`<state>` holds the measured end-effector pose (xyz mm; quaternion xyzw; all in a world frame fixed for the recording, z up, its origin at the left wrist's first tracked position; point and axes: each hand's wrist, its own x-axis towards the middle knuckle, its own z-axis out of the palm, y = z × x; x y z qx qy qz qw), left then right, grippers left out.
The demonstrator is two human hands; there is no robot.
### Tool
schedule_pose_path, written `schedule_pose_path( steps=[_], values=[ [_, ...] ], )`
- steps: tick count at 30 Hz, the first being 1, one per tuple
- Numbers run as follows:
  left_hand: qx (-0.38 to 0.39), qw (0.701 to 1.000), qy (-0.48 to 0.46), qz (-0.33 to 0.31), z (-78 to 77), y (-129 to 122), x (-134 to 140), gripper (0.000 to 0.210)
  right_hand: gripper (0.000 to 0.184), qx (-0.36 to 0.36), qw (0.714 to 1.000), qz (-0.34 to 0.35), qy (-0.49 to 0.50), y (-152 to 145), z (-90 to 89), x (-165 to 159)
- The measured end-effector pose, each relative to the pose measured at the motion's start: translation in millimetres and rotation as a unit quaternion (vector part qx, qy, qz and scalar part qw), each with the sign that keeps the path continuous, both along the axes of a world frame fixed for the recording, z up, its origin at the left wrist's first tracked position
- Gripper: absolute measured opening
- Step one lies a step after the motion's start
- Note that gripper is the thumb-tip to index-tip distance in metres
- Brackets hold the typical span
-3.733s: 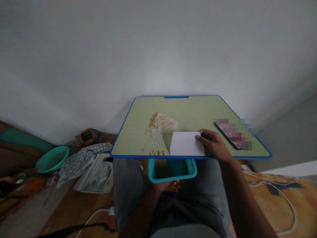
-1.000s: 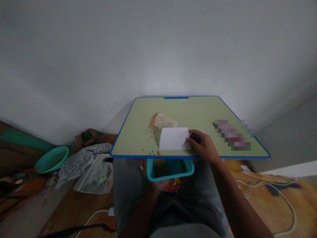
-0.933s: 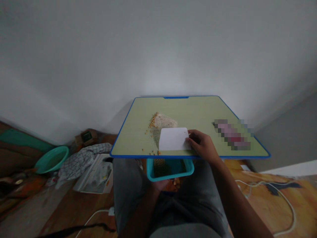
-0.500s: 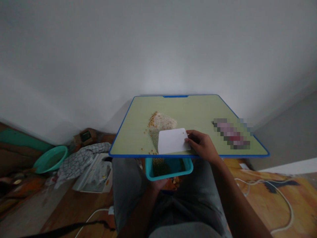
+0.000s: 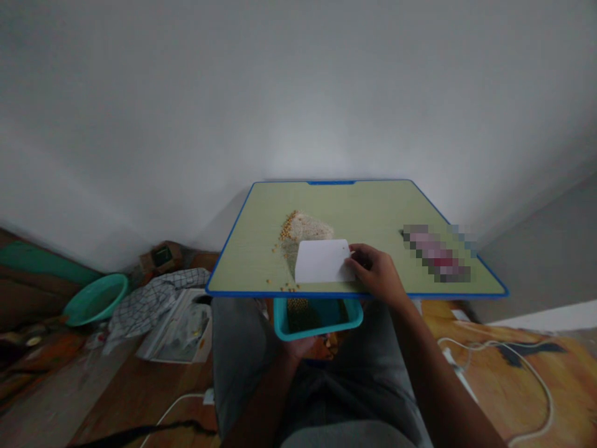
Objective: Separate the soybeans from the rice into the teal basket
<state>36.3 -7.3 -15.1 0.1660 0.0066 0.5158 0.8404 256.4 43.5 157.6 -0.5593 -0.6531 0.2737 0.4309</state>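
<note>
My right hand (image 5: 377, 275) grips the right end of a flat white scraper card (image 5: 321, 261) that rests on a pale green table with a blue rim (image 5: 242, 214). Just behind the card lies a heap of white rice with yellow kernels along its left side (image 5: 305, 228). A few loose kernels (image 5: 289, 288) sit at the table's near edge. Under that edge my left hand (image 5: 305, 350) holds up a teal plastic tray (image 5: 321, 317) from below; the tray has yellow kernels in it. Most of the left hand is hidden by the tray.
A phone with a blurred screen (image 5: 436, 254) lies at the table's right. On the floor to the left are a teal basin (image 5: 96, 298), a checked cloth (image 5: 153, 298) and a white box (image 5: 180, 330). A white cable (image 5: 527, 367) loops over the orange mat at the right.
My right hand has slid the white card leftward along the table's near edge, from right of the grain trail to over it. The teal tray stays below the edge.
</note>
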Motion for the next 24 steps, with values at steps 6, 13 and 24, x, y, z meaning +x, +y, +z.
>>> schedule_pose_path(
  steps=[6, 13, 24],
  values=[
    [0.026, 1.0, -0.013, -0.002, 0.6, -0.1, 0.2, 0.063, 0.037, 0.003, 1.0, 0.006, -0.009, -0.9, 0.7, -3.2],
    [0.038, 0.999, -0.022, -0.027, 6.0, 0.2, 0.5, 0.069, 0.04, -0.005, 0.999, 0.034, 0.002, -0.9, -1.7, -0.2],
    [0.042, 0.999, -0.018, -0.018, 6.9, 0.1, 0.8, 0.062, 0.037, -0.01, 0.999, 0.035, -0.002, -2.0, -1.2, -0.7]
  ],
)
